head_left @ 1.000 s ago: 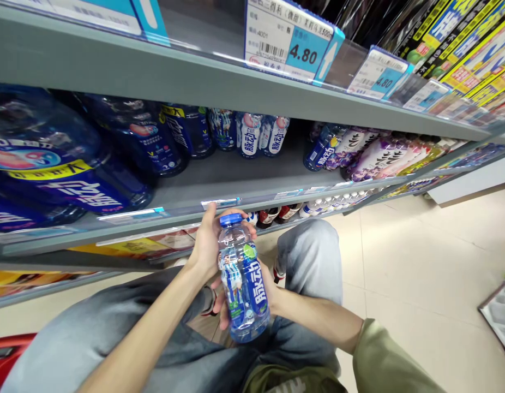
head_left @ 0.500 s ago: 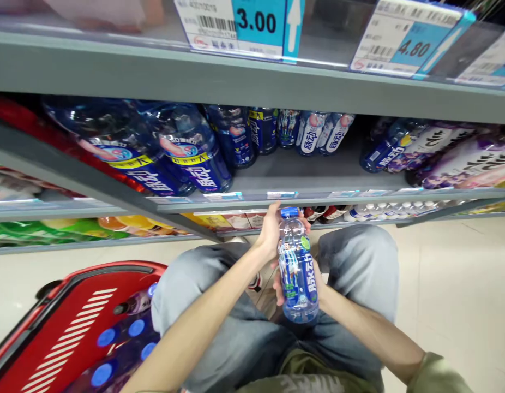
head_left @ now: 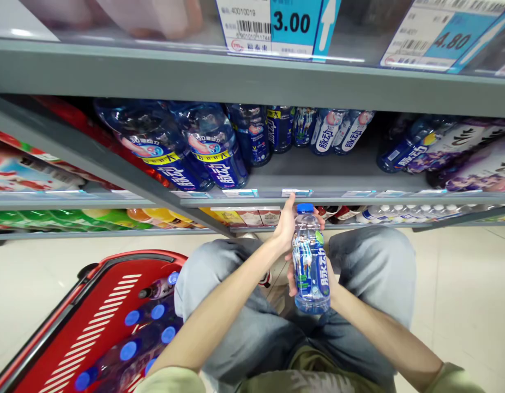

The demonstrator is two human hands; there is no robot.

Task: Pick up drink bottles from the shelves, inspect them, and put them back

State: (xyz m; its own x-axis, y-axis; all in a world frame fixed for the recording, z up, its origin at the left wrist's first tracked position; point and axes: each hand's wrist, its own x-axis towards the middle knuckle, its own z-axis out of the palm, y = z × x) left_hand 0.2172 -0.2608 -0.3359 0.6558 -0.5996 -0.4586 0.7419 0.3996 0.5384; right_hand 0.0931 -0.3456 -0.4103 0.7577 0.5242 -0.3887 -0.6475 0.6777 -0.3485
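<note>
A clear drink bottle (head_left: pixel 311 259) with a blue cap and a blue label stands nearly upright between my two hands, in front of the shelf and above my knees. My left hand (head_left: pixel 285 226) grips its upper part from the left and behind, thumb pointing up, fingertips showing beyond the neck. Around the lower body is my right hand (head_left: pixel 292 279), whose fingers come round from behind to the left side; the bottle hides most of its palm. On the shelf beyond are large blue bottles (head_left: pixel 214 150), smaller blue-labelled bottles (head_left: pixel 326 134) and a tipped blue bottle (head_left: pixel 410 147).
A red shopping basket (head_left: pixel 101 322) stands at my left, holding several blue-capped bottles (head_left: pixel 130 349). Grey shelf edges (head_left: pixel 252 82) with price tags (head_left: pixel 272 27) cross above. Purple packs (head_left: pixel 481 158) lie on the right of the shelf. White-capped bottles (head_left: pixel 412 212) line the bottom shelf.
The view has shifted, so the shelf, basket and hands appear further right. Both hands still hold the bottle in much the same grip.
</note>
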